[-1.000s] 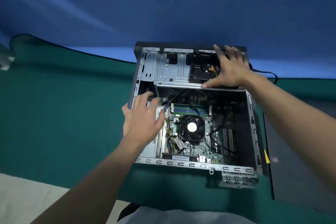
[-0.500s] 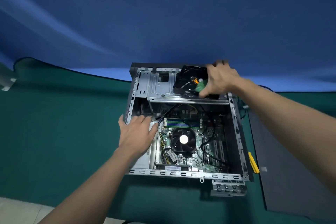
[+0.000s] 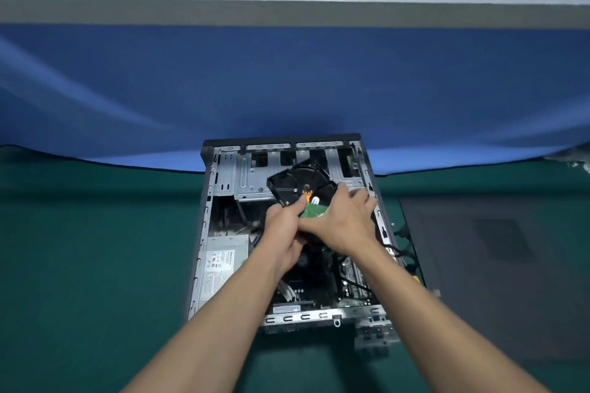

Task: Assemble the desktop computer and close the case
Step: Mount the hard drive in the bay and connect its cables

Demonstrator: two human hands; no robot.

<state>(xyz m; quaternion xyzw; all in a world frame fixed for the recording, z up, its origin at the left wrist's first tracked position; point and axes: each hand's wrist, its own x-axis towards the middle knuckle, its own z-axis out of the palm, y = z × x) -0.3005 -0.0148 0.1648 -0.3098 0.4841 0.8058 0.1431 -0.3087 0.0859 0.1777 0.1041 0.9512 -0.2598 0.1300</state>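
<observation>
An open desktop computer case (image 3: 204, 233) lies on its side on the green table mat, its inside facing up. A black hard drive (image 3: 297, 183) with a green circuit board is tilted above the metal drive cage (image 3: 249, 175) at the far end of the case. My left hand (image 3: 284, 220) grips the drive's near left edge. My right hand (image 3: 341, 223) holds its near right side, fingers reaching toward the case's right wall. My arms hide most of the motherboard (image 3: 351, 281). The grey power supply (image 3: 223, 268) sits at the case's left.
The dark grey side panel (image 3: 498, 265) lies flat on the mat to the right of the case. Black cables (image 3: 402, 252) hang over the case's right wall. A blue cloth backdrop (image 3: 287, 83) rises behind the case. Open green mat (image 3: 95, 249) stretches to the left.
My left hand left the power supply and came up to grip the hard drive. The drive moved out of its right bay, lifted and tilted toward the case's middle. The camera tilted up.
</observation>
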